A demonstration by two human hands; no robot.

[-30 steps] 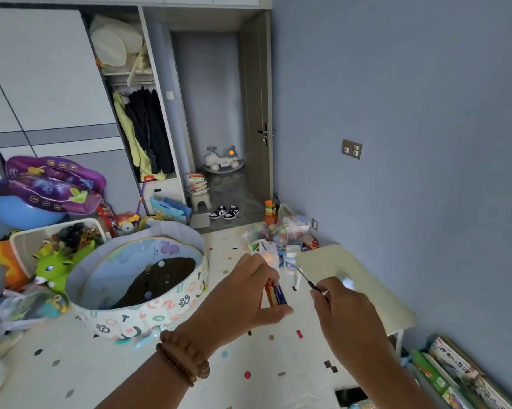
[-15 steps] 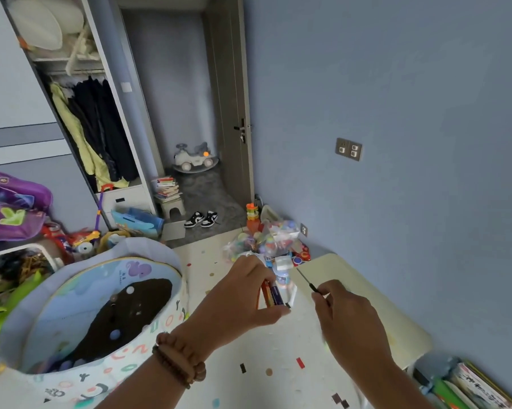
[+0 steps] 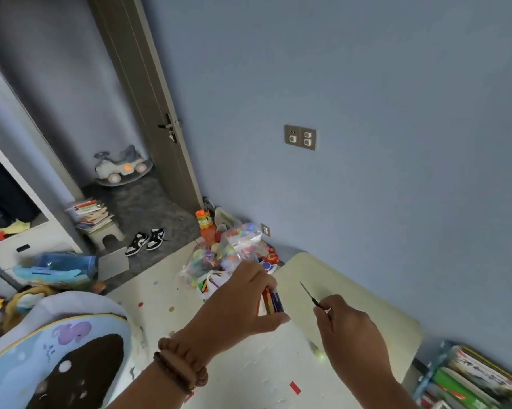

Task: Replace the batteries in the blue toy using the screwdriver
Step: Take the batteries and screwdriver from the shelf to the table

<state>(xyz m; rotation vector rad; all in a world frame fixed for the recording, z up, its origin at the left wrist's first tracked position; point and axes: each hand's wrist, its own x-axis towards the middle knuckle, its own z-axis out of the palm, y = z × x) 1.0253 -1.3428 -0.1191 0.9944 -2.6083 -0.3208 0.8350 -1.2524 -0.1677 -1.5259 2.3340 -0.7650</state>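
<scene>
Above the pale low table (image 3: 367, 314), the left hand (image 3: 234, 308) pinches what appear to be batteries (image 3: 271, 302), blurred; the right hand (image 3: 349, 326) is closed around a thin screwdriver (image 3: 309, 295), just right of them. Batteries: light, rigid, smooth, so likely to slip; best pinched across the barrels. Screwdriver: stiff, best held by its handle. No blue toy can be identified with confidence.

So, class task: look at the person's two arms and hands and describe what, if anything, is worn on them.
Both forearms are bare, with no sleeves or gloves in view. The left hand has a bracelet of round brown beads at the wrist, wrapped in at least two loops, with a bit of red at its lower edge. The right hand and its wrist show nothing worn; no rings are visible.
</scene>
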